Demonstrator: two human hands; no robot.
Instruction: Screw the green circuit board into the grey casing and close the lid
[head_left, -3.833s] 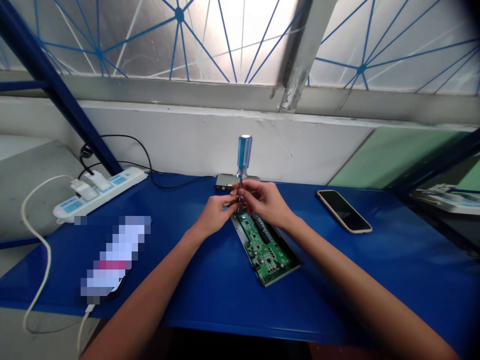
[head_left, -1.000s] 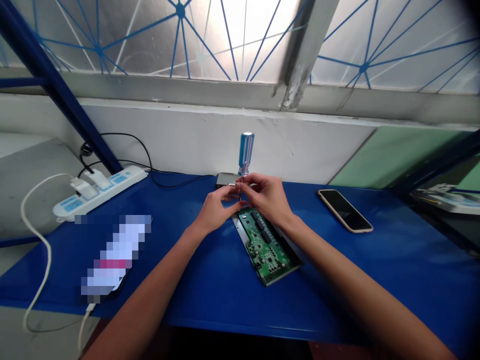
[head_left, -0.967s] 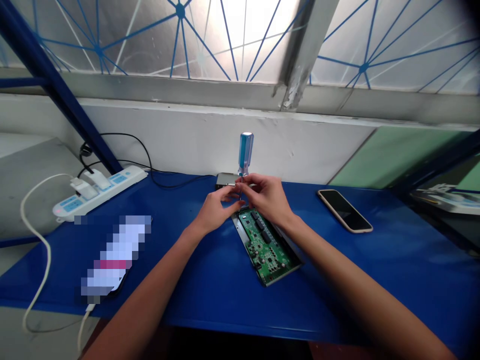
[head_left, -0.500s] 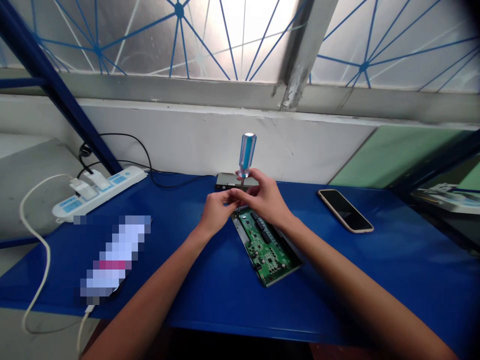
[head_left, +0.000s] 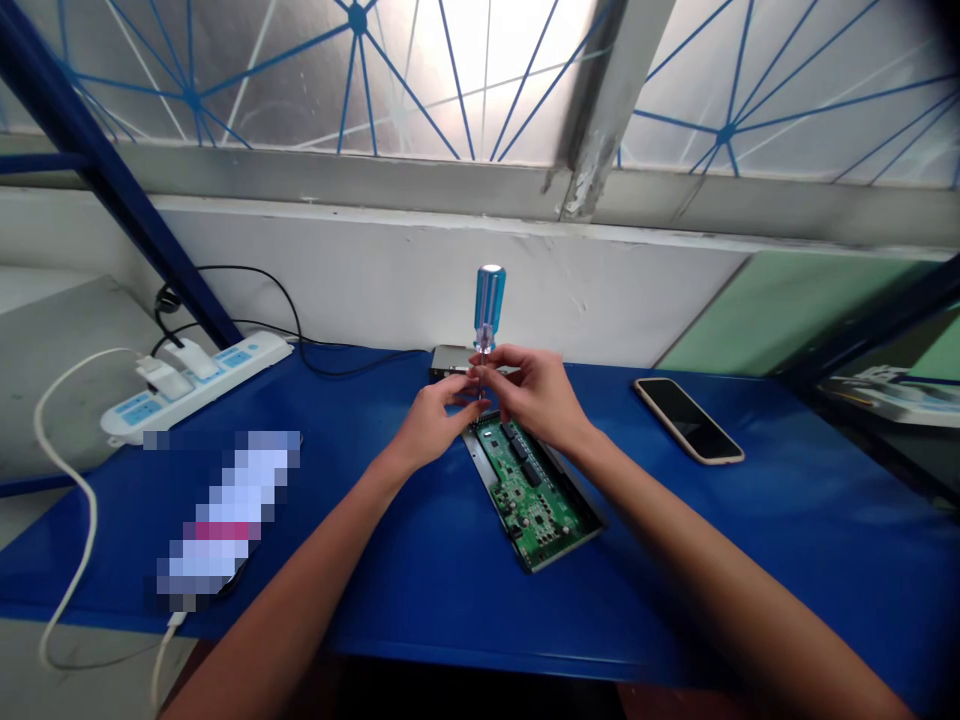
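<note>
A screwdriver with a clear blue handle (head_left: 489,303) stands upright over the far end of a green circuit board (head_left: 529,487) that sits in a metal tray on the blue table (head_left: 420,560). My right hand (head_left: 537,397) pinches the screwdriver's shaft just under the handle. My left hand (head_left: 433,422) has its fingertips closed on the lower shaft beside the right hand. The tip of the screwdriver is hidden behind my fingers.
A grey metal box (head_left: 450,360) lies behind my hands by the wall. A dark phone (head_left: 688,420) lies to the right. At left are a blurred-out phone (head_left: 225,515) on a white cable and a white power strip (head_left: 199,386) with plugs.
The screwdriver handle tilted slightly right half a second ago and now stands upright again. My fingers have shifted on the shaft. The board has not moved.
</note>
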